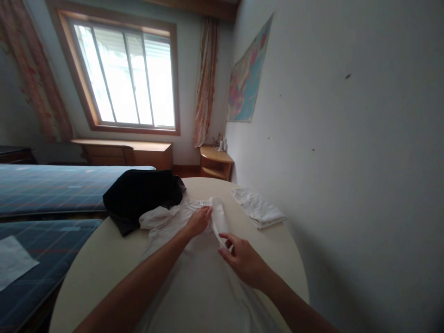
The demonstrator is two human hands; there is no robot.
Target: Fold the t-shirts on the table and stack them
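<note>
A white T-shirt (194,277) lies spread on the round cream table (93,273), its collar and label toward the far side. The right side is folded inward in a narrow strip running down from the shoulder. My left hand (199,221) rests on the shirt just below the collar, fingers stretched out flat beside the folded strip. Lower on the right, my right hand (244,259) has the shirt's folded edge pinched between thumb and fingers. The left sleeve lies loosely bunched beside a black garment.
The black garment (142,196) is heaped at the table's far left. A folded white garment (258,208) lies at the right, near the wall. Plaid mattresses (62,189) are on the left, one with a white sheet (15,261). A corner shelf (217,159) stands beyond the table.
</note>
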